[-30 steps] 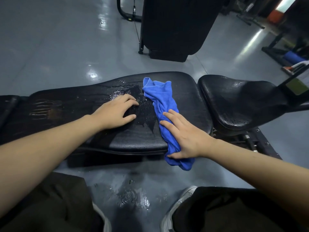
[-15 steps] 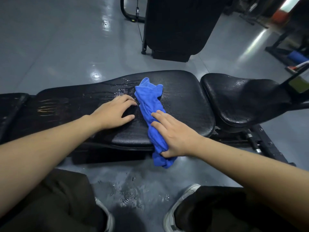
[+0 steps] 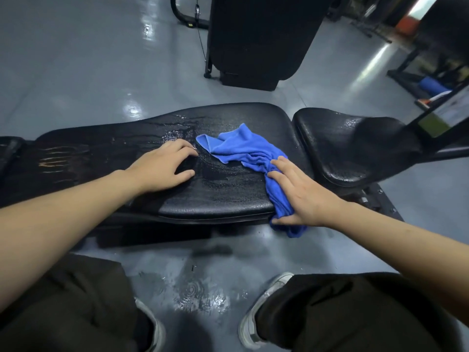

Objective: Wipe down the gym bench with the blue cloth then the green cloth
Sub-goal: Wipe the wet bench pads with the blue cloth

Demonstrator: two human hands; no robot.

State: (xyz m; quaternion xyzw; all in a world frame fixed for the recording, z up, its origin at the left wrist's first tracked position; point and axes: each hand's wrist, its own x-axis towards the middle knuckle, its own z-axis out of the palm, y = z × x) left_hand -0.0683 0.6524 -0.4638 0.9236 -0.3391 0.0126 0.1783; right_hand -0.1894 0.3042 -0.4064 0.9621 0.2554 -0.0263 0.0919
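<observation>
This is a gym. A black padded vinyl workout bench (image 3: 228, 189) with a separate seat pad (image 3: 350, 148) spans the middle of the frame, glossy grey floor (image 3: 76, 59) surrounds it, and a black upholstered exercise machine (image 3: 258, 39) stands at top centre, with metal racks (image 3: 416, 64) at upper right.

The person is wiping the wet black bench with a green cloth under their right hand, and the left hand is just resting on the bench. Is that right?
Almost. The cloth is blue, not green, as the head view shows. The rest holds: the right hand presses it against the wet black bench, and the left hand rests flat on the pad.
</observation>
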